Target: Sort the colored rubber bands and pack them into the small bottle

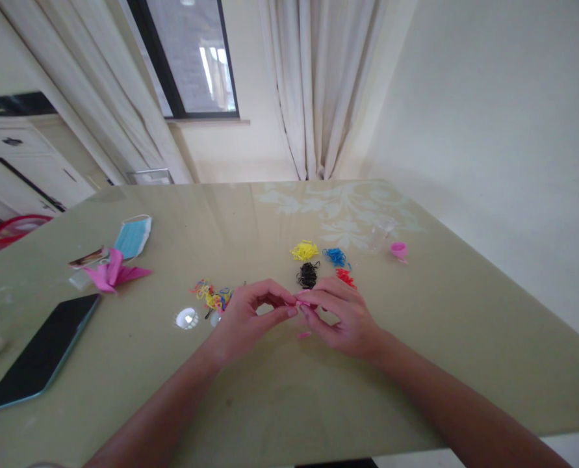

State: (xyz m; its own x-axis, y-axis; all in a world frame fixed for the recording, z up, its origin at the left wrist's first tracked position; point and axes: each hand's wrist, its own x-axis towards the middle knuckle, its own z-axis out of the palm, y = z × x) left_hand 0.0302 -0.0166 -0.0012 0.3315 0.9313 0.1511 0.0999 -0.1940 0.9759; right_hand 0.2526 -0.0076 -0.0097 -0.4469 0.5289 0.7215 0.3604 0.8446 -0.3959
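While pink piece (303,303) between hands (346,318), cups (398,251) beyond.

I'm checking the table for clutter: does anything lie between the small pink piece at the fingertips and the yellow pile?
Yes: the black pile lies between the small pink piece and the yellow pile. Fingers of the right hand also cross just beyond the piece. Nothing else visible stands in between.

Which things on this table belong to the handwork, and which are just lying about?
Apparently in use:
small pink piece, at the fingertips of left hand and right hand
yellow pile, blue pile, black pile and red pile of small bands
mixed-colour pile

Apparently lying about:
blue face mask
pink folded-paper crane
dark-screened phone
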